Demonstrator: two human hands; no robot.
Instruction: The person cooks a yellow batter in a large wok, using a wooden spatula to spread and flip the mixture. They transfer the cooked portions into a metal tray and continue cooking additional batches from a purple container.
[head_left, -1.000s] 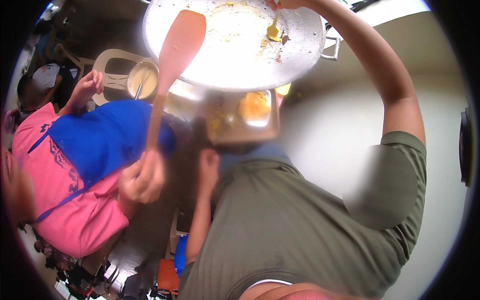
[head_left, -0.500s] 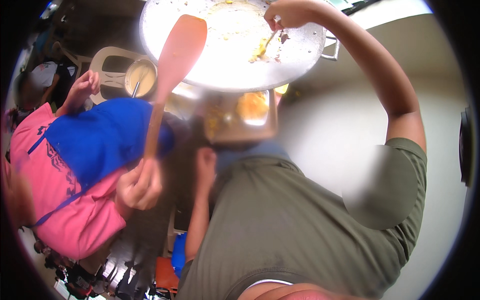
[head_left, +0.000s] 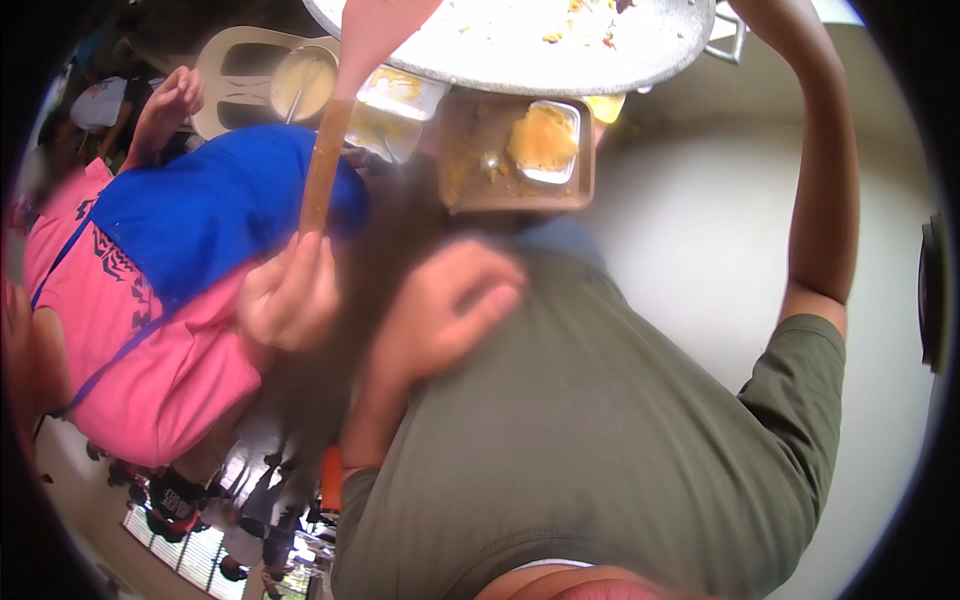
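My left hand (head_left: 445,312) hovers in front of my shirt, slightly blurred, its fingers bent and the thumb held apart; I see nothing in it. My right forearm (head_left: 828,170) reaches up past the top edge, so the hand itself and anything it holds are out of the picture. Closest to that arm is a wide metal pan (head_left: 500,65) with side handles and yellow and dark food scraps in it. Below the pan sits a brown tray (head_left: 462,195), carrying a white container (head_left: 575,165) heaped with orange-yellow food (head_left: 542,138).
At left a person in a pink shirt (head_left: 190,400) and blue apron (head_left: 220,215) grips a large wooden paddle (head_left: 325,165). Clear containers (head_left: 400,95) stand beside the tray. A bowl of pale mixture (head_left: 310,85) rests on a beige chair (head_left: 235,60). A wall (head_left: 690,220) borders the right.
My left hand has risen and its fingers have spread. The right hand, seen earlier holding a utensil in the pan, has left the top edge. The pan and tray appear higher.
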